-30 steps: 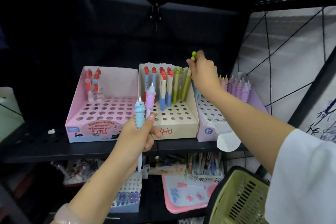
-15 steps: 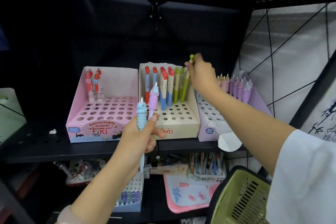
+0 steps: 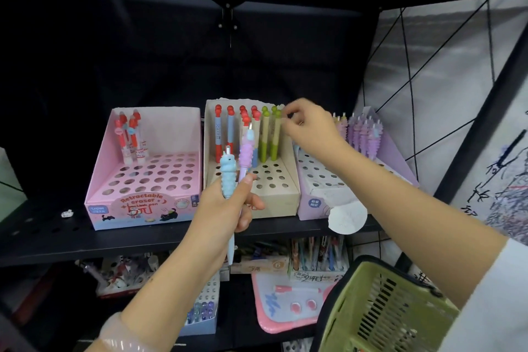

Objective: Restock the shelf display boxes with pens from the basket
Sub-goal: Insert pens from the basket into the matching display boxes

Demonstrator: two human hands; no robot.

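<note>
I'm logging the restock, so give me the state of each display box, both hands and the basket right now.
Pink box: few pens, mostly empty holes.
Beige box: back rows filled, front holes empty.
Purple box: pens at back only.
Left hand: grips blue and purple pens.
Right hand: at green pens, fingers curled.
Basket: contents unclear.

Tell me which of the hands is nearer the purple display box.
Right. The right hand hovers beside the purple display box, at its back-left corner; the left hand holds two pens before the beige box.

a stationery shop: priced display boxes [image 3: 143, 208] (pens upright) on black shelving [image 3: 143, 240].
</note>
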